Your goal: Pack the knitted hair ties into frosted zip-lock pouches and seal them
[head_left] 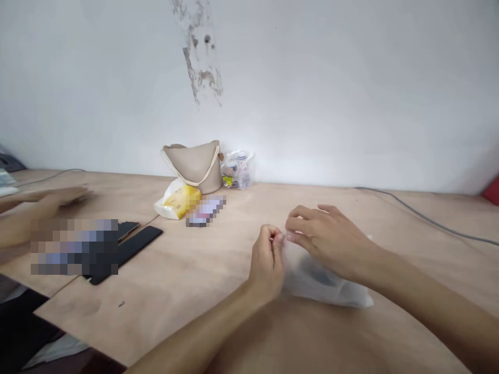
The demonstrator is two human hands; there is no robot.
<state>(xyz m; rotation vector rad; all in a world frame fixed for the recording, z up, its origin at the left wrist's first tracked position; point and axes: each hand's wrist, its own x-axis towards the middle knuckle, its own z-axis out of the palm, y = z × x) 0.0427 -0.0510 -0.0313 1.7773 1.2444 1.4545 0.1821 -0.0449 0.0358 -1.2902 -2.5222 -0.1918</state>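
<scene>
Pinching a corner of the translucent plastic bag (323,283) in tight fingertips (277,238), long axis running rightward beneath the right hand (329,241), left hand (266,265) at its near end.

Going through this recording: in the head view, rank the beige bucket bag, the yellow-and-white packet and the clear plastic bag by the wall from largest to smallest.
1. Beige bucket bag
2. Tie: the yellow-and-white packet and the clear plastic bag look about alike, so I won't rank them.

a square blur (74,247) hides things on the left, and a small one (206,211) hides a flat thing in the middle. the dark shape (322,278) in the thin bag (331,291) is too fuzzy to tell. a red thing (491,191) is cut off at the right edge.
</scene>
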